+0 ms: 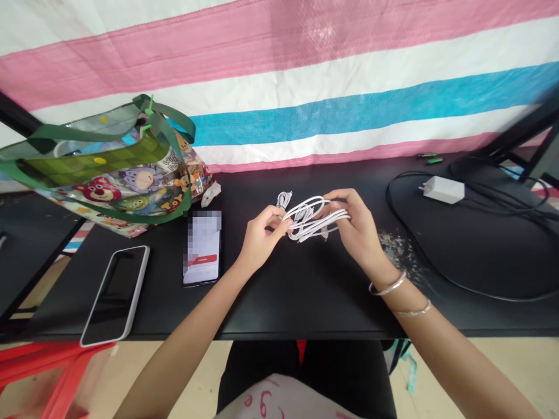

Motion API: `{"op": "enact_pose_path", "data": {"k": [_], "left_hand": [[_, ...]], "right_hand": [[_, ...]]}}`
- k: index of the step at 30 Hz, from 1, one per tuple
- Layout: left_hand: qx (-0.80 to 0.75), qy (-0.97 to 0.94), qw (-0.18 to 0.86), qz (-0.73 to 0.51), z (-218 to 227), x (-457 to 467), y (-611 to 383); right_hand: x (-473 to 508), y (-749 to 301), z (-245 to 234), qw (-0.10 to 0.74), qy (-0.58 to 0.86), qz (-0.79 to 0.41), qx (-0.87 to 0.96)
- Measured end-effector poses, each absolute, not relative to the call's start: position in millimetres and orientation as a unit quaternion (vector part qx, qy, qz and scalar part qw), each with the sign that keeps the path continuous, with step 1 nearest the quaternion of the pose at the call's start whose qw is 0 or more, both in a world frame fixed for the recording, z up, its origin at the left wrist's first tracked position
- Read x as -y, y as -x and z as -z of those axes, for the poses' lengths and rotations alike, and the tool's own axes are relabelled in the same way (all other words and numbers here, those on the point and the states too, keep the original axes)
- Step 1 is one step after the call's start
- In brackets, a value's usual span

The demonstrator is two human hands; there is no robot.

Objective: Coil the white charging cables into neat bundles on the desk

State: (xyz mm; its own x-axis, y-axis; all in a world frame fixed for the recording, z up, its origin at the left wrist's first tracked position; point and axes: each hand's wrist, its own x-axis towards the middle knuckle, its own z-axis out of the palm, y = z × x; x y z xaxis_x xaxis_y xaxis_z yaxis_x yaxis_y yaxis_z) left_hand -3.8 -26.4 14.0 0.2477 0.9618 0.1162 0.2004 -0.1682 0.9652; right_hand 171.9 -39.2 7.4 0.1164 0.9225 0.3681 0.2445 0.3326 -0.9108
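Note:
A white cable (pixel 312 227), gathered in several loose loops, is held up between my two hands over the black table. My left hand (pixel 266 233) pinches the loops at their left end, thumb against fingers. At the right end, my right hand (pixel 353 220) has its fingers curled round the strands. Behind the loops, partly covered by them, another bundled white cable (pixel 283 199) lies on the table. Whether the pale coil seen through the loops is part of that bundle, I cannot tell.
A clear and green cartoon bag (pixel 144 180) stands at the left. Near it lie a phone with a lit screen (pixel 205 250) and a white-cased phone (pixel 116 297). At the right are a white charger plug (pixel 444 190), a black cord (pixel 419 256) and a scuffed patch on the black table (pixel 279 317).

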Motion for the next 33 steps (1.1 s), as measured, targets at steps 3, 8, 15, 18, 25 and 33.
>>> {"op": "enact_pose_path", "data": {"k": [3,8,15,18,25,33], "left_hand": [[-0.452,-0.640,0.466,-0.410,-14.3,27.3,3.5],[-0.451,-0.632,0.477,-0.411,-13.6,27.5,3.0],[-0.437,-0.627,0.490,-0.421,-12.0,25.6,3.9],[-0.435,-0.631,0.483,-0.423,-11.5,25.4,4.3],[-0.447,-0.648,0.448,-0.423,-13.5,26.5,4.3],[-0.457,-0.652,0.415,-0.440,-15.8,29.4,3.1]], "right_hand": [[39.7,-172.2,-7.5,0.562,0.499,-0.286,0.594],[40.7,-171.8,-7.7,0.558,0.499,-0.291,0.596],[40.1,-171.9,-9.6,0.556,0.491,-0.297,0.601],[40.3,-171.9,-10.0,0.552,0.496,-0.284,0.607],[40.4,-171.3,-9.9,0.552,0.494,-0.253,0.622],[39.6,-171.2,-7.8,0.549,0.508,-0.203,0.632]]}}
